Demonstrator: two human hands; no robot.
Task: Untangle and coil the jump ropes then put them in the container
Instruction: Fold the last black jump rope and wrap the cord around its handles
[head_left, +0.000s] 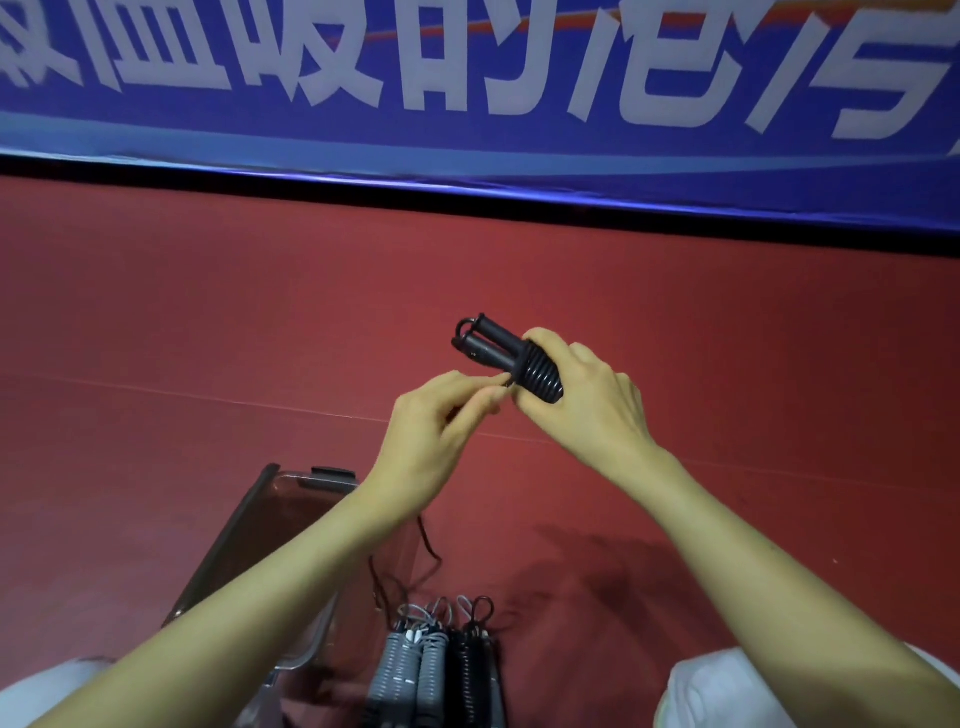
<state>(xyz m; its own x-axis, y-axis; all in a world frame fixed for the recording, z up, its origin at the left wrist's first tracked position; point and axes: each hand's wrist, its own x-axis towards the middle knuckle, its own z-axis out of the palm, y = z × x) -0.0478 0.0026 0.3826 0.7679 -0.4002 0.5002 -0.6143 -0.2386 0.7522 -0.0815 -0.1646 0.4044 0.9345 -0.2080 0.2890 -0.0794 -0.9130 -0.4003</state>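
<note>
My right hand (587, 395) grips a black jump rope (511, 358) in mid-air, its two handles side by side with the cord wound tightly round them. My left hand (441, 421) pinches the loose end of that cord right beside the coil. A thin black cord (428, 545) hangs down from below my left wrist towards the floor. A clear plastic container (244, 525) with a dark rim lies on the floor under my left forearm. Next to it lie coiled ropes, grey ones (410, 670) and a black one (470, 670).
I am over a red sports floor (208, 338). A blue banner with large white characters (467, 78) runs along the far side above a black strip. My knees in white trousers (727, 691) show at the bottom corners.
</note>
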